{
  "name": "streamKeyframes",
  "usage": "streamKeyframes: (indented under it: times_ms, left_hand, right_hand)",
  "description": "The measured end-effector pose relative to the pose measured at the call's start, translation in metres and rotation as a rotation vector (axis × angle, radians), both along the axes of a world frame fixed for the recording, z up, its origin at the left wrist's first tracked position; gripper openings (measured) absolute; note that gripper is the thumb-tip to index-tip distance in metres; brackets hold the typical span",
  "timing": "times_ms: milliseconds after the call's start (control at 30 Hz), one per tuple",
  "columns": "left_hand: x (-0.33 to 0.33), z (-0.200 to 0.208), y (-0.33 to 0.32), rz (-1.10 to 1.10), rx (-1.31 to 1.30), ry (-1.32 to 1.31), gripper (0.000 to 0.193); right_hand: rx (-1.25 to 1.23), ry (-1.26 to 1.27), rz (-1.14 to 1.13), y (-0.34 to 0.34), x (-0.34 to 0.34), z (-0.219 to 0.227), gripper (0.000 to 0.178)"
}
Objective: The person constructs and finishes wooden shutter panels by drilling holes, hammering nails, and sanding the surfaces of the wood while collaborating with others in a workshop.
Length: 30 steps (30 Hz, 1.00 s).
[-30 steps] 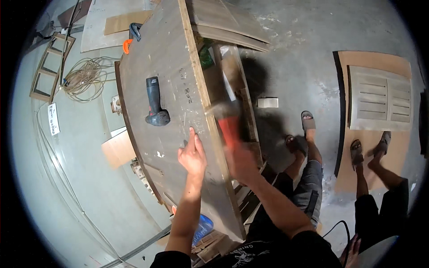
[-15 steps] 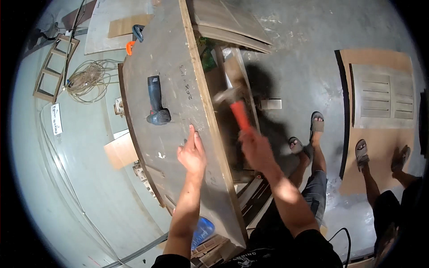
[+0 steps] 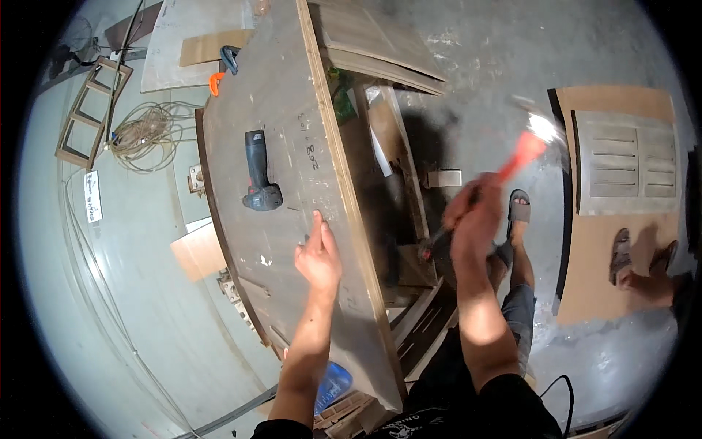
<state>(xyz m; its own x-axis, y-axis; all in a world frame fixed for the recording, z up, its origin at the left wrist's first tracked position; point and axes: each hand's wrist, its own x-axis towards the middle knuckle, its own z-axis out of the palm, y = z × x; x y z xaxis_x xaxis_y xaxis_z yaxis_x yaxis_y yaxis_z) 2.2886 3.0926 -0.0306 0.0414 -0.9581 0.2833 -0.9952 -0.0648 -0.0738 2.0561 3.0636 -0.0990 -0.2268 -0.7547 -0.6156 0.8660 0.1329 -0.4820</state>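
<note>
My left hand rests on the grey board top of a workbench, near its right edge. Its fingers are pinched together at the surface; whatever is between them is too small to make out. Up and to the right, over the floor, my right hand is closed round the red handle of a hammer. The hammer's metal head is smeared by motion and points away from the board. A dark blue cordless drill lies on the board beyond my left hand.
Blue and orange clamps sit at the board's far left edge. Wooden panels lean at the far right side, beside an open shelf space. A slatted door panel lies on cardboard at right, where another person's sandalled foot shows.
My right hand has swung the hammer up and to the right, away from the board's edge. My left hand stays almost in place. The other person's feet at right have shifted.
</note>
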Motion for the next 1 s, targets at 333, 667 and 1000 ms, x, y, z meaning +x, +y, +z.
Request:
streamKeyframes:
  times_ms: [333, 667, 1000]
  left_hand:
    - [0.001, -0.004, 0.002, 0.025, 0.015, -0.003, 0.029]
    - [0.007, -0.007, 0.004, -0.025, -0.019, -0.050, 0.029]
    - [-0.007, 0.005, 0.007, 0.132, 0.160, 0.024, 0.032]
  right_hand:
    - [-0.173, 0.494, 0.334, 0.003, 0.024, -0.030, 0.045]
    - [-0.144, 0.666, 0.435, 0.012, 0.044, -0.046, 0.042]
    - [-0.269, 0.877, 0.665, 0.054, 0.079, -0.019, 0.037]
